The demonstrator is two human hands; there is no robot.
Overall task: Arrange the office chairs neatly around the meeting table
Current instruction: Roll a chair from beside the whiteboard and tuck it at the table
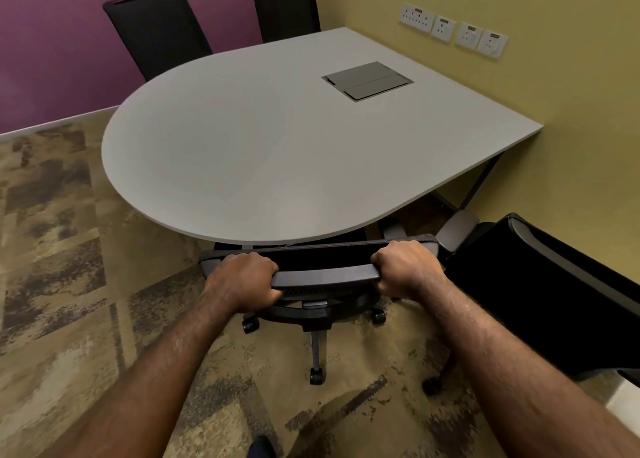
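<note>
At table's curved end: near chair seat-under, back touching or nearly touching the edge. Left hand and right hand wrapped tight around the top rail, one at each end. Best pushed evenly, both hands together, keeping the back square to the curve; probably little travel left. Matte grey top, D-shaped; black mesh back, plastic casters on mottled carpet. Two chairs tucked opposite; side chair angled off, needing straightening.
</note>
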